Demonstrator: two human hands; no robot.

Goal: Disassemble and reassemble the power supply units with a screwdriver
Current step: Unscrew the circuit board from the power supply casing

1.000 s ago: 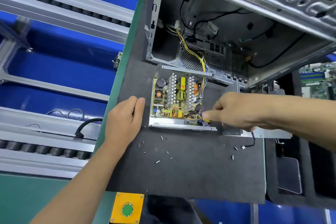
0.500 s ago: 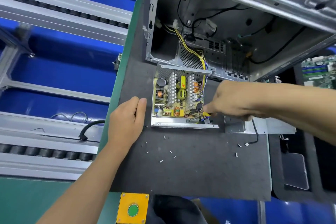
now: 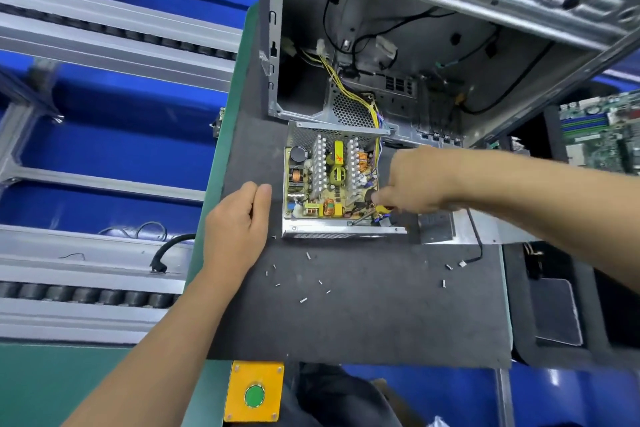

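The open power supply (image 3: 332, 187) sits on the bench (image 3: 363, 315) before the computer case (image 3: 450, 45). The left hand (image 3: 239, 229) rests flat beside it, holding nothing; the right hand (image 3: 412, 184) grips a screwdriver (image 3: 370, 217) at its corner.

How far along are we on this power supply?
Done: the power supply sits on the mat with its cover off, board exposed, loose screws scattered in front. In hand: the right hand works a screwdriver at the near right corner; the left hand rests beside it. Left: reassembly.
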